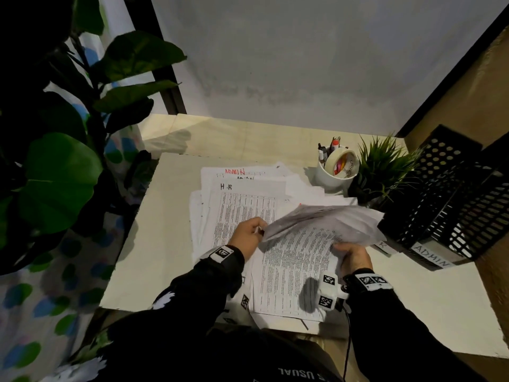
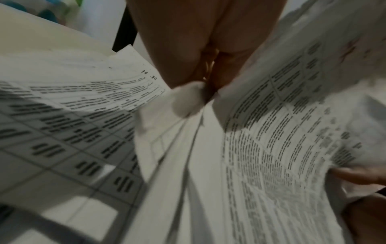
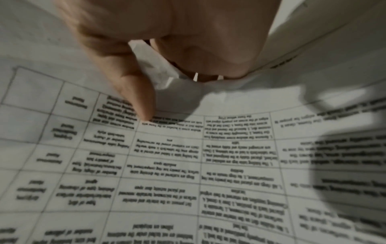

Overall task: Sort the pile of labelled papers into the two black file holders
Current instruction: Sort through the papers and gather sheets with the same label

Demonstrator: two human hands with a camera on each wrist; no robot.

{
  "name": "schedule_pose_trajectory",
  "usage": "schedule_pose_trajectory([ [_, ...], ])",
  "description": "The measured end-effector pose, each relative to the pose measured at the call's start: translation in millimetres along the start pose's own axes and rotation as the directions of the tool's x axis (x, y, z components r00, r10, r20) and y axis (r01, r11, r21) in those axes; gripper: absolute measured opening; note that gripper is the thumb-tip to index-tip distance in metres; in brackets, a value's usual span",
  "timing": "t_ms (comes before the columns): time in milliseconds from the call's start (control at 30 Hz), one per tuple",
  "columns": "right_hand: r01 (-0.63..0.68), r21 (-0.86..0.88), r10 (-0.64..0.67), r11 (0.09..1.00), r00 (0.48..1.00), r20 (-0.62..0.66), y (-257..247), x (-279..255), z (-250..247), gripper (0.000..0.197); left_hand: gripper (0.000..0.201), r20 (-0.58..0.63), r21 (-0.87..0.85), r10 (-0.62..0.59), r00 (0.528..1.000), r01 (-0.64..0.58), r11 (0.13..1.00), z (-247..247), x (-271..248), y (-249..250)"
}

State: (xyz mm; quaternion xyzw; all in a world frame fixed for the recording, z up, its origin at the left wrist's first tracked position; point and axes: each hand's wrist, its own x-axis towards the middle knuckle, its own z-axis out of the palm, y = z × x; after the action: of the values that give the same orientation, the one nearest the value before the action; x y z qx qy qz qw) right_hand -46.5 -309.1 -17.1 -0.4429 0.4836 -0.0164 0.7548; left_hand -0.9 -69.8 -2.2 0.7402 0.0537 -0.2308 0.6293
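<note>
A loose pile of printed papers (image 1: 242, 210) lies on the white table (image 1: 170, 271); one sheet on top reads "H.R" (image 1: 226, 186), and one behind reads "ADMIN" in red (image 1: 234, 171). Both hands hold a lifted, curling bundle of sheets (image 1: 325, 224) above the pile. My left hand (image 1: 259, 230) pinches its left corner (image 2: 194, 94). At the bundle's near right edge, my right hand (image 1: 344, 248) grips a folded bit of paper (image 3: 154, 69) between thumb and fingers. Two black perforated file holders (image 1: 446, 194) stand at the right; one label reads "ADMIN" (image 1: 431, 257), and the other is partly hidden by the bundle.
A white cup (image 1: 330, 177) with pens and a tape roll stands behind the pile, next to a small potted plant (image 1: 382, 169). A large leafy plant (image 1: 55, 175) crowds the table's left side. A pale wall (image 1: 303, 64) closes the back.
</note>
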Motion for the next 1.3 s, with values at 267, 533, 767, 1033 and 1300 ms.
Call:
schedule_pose_trajectory([
  [267,-0.006,-0.035,0.005,0.999,1.0,-0.009,4.0,5.3,-9.1,0.019,0.03,-0.5,0.247,-0.146,0.854,0.302,0.921,-33.6,7.9,-1.9],
  [533,-0.062,-0.191,0.053,0.98,0.997,-0.051,6.6,9.6,-12.1,0.011,0.063,-0.582,0.271,-0.2,0.788,0.421,0.866,-67.9,13.0,-18.6],
  [767,-0.075,-0.269,0.061,0.96,0.996,-0.063,7.0,15.6,-15.2,0.017,0.017,-0.574,0.414,0.007,0.819,0.282,0.866,-80.0,8.0,-14.9],
  [1033,-0.065,-0.197,0.062,0.978,0.998,-0.022,8.5,14.0,-14.2,0.022,0.025,-0.532,0.381,0.235,0.813,-0.018,0.925,-77.1,-13.7,-13.0],
  [1300,0.032,-0.085,-0.02,0.996,0.99,0.141,8.9,-0.1,4.2,0.039,0.033,-0.239,0.067,0.156,0.958,-0.144,0.987,-32.8,-40.2,8.8],
])
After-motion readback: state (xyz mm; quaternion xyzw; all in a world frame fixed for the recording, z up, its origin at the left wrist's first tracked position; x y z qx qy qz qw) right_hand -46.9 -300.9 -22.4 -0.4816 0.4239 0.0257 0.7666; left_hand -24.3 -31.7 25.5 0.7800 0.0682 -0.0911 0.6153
